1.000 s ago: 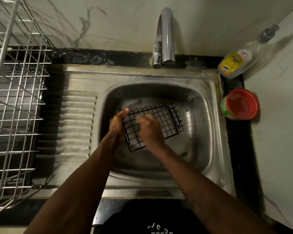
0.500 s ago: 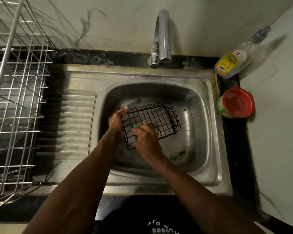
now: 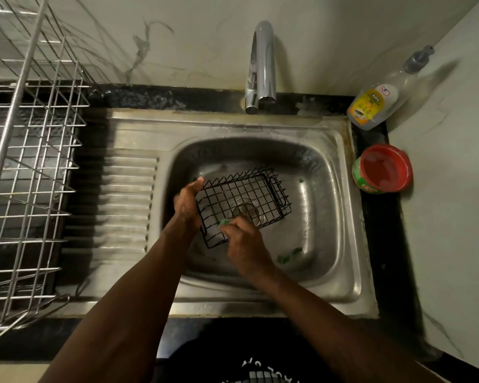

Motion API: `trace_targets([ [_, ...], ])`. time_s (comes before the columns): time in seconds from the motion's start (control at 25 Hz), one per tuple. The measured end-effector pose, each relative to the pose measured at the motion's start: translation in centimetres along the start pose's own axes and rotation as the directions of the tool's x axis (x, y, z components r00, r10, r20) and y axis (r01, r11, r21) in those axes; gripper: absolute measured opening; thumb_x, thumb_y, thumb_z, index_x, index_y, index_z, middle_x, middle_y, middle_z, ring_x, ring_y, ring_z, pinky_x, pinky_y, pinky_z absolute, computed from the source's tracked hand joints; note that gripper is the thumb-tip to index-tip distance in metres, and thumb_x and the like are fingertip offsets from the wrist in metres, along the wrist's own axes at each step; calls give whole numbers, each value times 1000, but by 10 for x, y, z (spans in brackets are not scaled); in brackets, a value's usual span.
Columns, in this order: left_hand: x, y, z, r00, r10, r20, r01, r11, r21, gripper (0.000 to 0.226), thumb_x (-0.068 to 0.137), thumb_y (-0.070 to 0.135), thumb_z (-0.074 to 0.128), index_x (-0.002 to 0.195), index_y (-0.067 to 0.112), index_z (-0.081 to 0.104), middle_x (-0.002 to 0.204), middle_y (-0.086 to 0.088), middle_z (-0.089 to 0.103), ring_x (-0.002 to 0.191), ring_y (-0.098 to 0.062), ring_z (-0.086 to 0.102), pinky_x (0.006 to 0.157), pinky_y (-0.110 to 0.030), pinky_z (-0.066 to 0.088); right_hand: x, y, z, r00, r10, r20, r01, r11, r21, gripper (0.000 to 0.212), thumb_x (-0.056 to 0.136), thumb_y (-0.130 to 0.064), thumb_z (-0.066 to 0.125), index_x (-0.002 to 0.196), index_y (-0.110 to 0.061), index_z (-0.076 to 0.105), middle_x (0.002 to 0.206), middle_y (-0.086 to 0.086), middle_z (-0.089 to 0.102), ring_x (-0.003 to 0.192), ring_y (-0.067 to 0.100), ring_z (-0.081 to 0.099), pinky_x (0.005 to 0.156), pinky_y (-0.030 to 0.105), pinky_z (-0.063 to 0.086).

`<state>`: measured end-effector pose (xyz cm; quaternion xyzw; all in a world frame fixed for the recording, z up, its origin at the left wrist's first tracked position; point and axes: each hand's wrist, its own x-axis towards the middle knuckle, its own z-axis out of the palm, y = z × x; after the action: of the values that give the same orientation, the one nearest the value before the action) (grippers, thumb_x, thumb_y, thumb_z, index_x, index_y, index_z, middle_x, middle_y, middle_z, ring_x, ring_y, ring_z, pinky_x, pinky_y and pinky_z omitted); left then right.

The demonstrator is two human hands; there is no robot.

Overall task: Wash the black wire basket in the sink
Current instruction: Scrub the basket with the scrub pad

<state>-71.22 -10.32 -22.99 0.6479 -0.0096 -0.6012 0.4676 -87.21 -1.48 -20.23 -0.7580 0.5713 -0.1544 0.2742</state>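
Observation:
A black wire basket (image 3: 246, 199) is held tilted over the steel sink (image 3: 329, 217), above the drain. My left hand (image 3: 187, 205) grips its left end, thumb over the top rim. My right hand (image 3: 245, 244) is at the basket's near edge, fingers curled round a small green scrubber (image 3: 224, 222) that touches the wires. Only a tip of the scrubber shows. No water runs from the tap (image 3: 262, 64).
A steel wire dish rack (image 3: 31, 167) fills the left counter beside the ribbed drainboard (image 3: 127, 205). A dish soap bottle (image 3: 376, 103) and a red-lidded tub (image 3: 383, 170) stand right of the sink. Green scraps (image 3: 288, 257) lie in the basin.
My right hand has slid from the middle of the basket down to its near edge, uncovering the mesh and drain. The left hand keeps its grip.

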Motion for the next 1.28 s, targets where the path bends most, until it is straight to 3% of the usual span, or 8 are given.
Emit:
trace_targets([
  [0.08, -4, -1, -3, 1000, -1, 14, 1, 1000, 2, 74, 68, 41, 85, 129, 6, 64, 116, -19, 74, 102, -35, 74, 85, -56, 61, 2, 10, -4, 999, 13, -48, -12, 999, 35, 34, 90, 10, 61, 115, -11, 73, 107, 6, 63, 94, 17, 59, 73, 25, 57],
  [0.28, -18, 0, -3, 999, 5, 32, -4, 999, -51, 63, 77, 34, 80, 129, 3, 63, 113, -20, 75, 102, -35, 75, 85, -56, 61, 25, 92, -43, 830, 501, -244, -492, 865, 100, 27, 87, 8, 65, 107, -7, 76, 102, 15, 68, 92, 31, 67, 73, 30, 53],
  [0.44, -13, 0, 1, 1000, 15, -14, -16, 1000, -17, 86, 56, 46, 88, 129, 9, 61, 117, -16, 74, 104, -34, 73, 84, -56, 61, 14, 25, -17, 965, 213, -152, -215, 977, 3, 28, 88, 10, 62, 106, -9, 73, 101, 9, 63, 90, 22, 61, 68, 28, 55],
  [0.6, -16, 9, 3, 998, 44, -47, -42, 998, 46, 67, 54, 46, 87, 109, 10, 76, 109, -12, 77, 107, -32, 70, 98, -51, 55, 31, -21, -2, 992, -86, -87, 91, 994, 63, 27, 90, 4, 65, 112, -9, 74, 97, 7, 63, 86, 20, 59, 65, 28, 52],
  [0.92, -30, 11, 10, 999, 36, 29, -38, 998, 60, 43, 66, 39, 85, 99, 12, 80, 107, -12, 78, 114, -36, 68, 101, -56, 52, 96, 28, -40, 933, 300, -198, -274, 950, 148, 19, 92, 2, 65, 108, -6, 72, 104, 10, 65, 93, 20, 63, 74, 26, 58],
  [1.08, -43, 16, 20, 1000, 2, -17, -1, 995, 100, 13, 83, 30, 80, 83, 21, 71, 102, -1, 69, 116, -23, 57, 112, -46, 40, 59, -10, -13, 989, -19, -144, 26, 999, 45, 19, 92, 0, 65, 103, -11, 75, 96, 5, 67, 85, 19, 61, 70, 31, 55],
  [1.16, -42, 12, 16, 1000, 11, -13, -9, 994, 111, 26, 75, 40, 84, 86, 19, 72, 111, -3, 68, 117, -24, 57, 111, -49, 40, 61, 2, -20, 988, -24, -150, 33, 998, 58, 19, 94, 1, 63, 104, -10, 75, 99, 6, 68, 88, 18, 61, 72, 29, 55],
  [1.28, -33, 3, 9, 999, 32, -3, -32, 997, 70, 81, 39, 56, 96, 105, 14, 76, 118, -11, 73, 117, -35, 65, 104, -57, 47, 72, 53, -48, 908, 372, -191, -349, 926, 141, 20, 92, 6, 62, 100, -8, 75, 103, 10, 72, 94, 21, 67, 78, 30, 59],
])
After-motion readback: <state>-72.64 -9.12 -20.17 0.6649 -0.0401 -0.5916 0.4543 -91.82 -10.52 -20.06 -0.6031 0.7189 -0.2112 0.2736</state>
